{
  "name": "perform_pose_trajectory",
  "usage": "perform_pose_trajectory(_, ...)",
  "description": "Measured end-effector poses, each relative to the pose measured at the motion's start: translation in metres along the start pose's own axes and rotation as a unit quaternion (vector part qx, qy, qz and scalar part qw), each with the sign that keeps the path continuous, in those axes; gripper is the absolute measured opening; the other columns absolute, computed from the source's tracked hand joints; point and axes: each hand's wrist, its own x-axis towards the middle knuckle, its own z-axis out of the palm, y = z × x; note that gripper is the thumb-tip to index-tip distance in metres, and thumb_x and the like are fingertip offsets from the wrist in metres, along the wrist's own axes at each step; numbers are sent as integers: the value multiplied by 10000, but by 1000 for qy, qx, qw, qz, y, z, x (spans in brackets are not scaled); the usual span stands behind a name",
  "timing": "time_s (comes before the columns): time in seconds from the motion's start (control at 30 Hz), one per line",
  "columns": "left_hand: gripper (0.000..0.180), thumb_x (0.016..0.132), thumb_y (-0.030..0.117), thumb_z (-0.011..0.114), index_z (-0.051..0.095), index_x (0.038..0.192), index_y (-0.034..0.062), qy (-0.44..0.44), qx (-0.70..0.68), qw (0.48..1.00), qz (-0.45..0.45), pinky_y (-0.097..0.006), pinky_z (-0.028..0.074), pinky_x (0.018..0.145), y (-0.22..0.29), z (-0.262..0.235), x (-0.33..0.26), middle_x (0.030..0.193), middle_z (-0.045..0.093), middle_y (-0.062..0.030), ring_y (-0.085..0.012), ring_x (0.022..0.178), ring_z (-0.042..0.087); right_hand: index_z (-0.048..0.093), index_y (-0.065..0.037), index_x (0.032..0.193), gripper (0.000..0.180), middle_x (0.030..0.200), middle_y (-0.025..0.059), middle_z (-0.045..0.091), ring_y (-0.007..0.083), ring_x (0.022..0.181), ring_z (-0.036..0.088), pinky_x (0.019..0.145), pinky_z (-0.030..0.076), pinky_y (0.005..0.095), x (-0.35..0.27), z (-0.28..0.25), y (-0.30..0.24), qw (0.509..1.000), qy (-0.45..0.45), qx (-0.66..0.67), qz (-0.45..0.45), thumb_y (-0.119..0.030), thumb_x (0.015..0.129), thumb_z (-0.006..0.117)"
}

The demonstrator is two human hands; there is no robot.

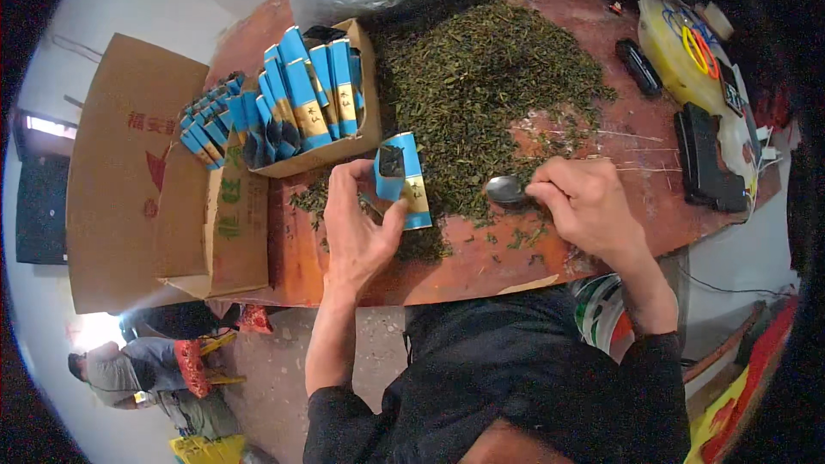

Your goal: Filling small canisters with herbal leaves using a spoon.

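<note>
While the left hand (pixel 357 223) pinches an open blue packet (pixel 402 179) upright and the right hand (pixel 584 202) closes on a spoon (pixel 507 190) at the loose tea pile (pixel 481 86), filling looks underway, calling next for a steady scoop, on a reddish wooden table (pixel 481 271) beside boxed packets (pixel 309 94).

Left hand (pixel 357 223) raised, fingers pinched closed; right hand (pixel 584 202) palm down, fingers curled shut. Forearms bare.
</note>
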Motion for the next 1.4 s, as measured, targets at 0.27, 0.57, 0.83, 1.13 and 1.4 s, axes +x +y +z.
perform_pose_trajectory(0.27, 578, 755, 88, 795, 529, 1260, -6, 0, -7, 1000, 11, -361, 503, 945, 0, 6, 1, 1128, 616, -147, -254, 1050, 624, 672, -6, 852, 59, 703, 143, 663, 294, 611, 669, 566, 507, 393, 18, 31, 19, 994, 96, -8, -43, -38, 894, 700)
perform_pose_trajectory(0.57, 550, 743, 81, 799, 545, 1226, 9, -3, -23, 1000, 10, -374, 510, 923, 0, 12, 3, 1099, 618, -140, -277, 1018, 635, 673, -5, 881, 26, 788, 139, 695, 316, 680, 687, 610, 533, 384, 37, 53, 41, 989, 136, -40, -53, -17, 903, 681)
perform_pose_trajectory(0.83, 548, 749, 97, 793, 547, 1230, 9, 0, -20, 999, 29, -384, 502, 929, 11, 9, 4, 1094, 613, -145, -286, 1032, 632, 666, -1, 901, 10, 809, 138, 690, 317, 712, 685, 615, 528, 384, 36, 51, 40, 985, 156, -37, -56, -4, 903, 675)
perform_pose_trajectory(1.13, 539, 748, 77, 773, 535, 1225, 2, 12, -34, 998, 47, -397, 498, 913, 18, 10, 9, 1078, 595, -165, -314, 1008, 621, 666, 2, 901, 10, 788, 133, 686, 284, 679, 687, 611, 538, 359, 36, 43, 43, 982, 176, -33, -53, 9, 906, 662)
perform_pose_trajectory(1.4, 530, 743, 60, 771, 524, 1207, -13, -7, -82, 994, 72, -427, 495, 880, 34, 25, 26, 1054, 577, -183, -361, 987, 603, 680, -3, 909, 21, 798, 123, 703, 234, 691, 703, 619, 539, 340, 38, 26, 41, 975, 202, -61, -64, 6, 914, 661)
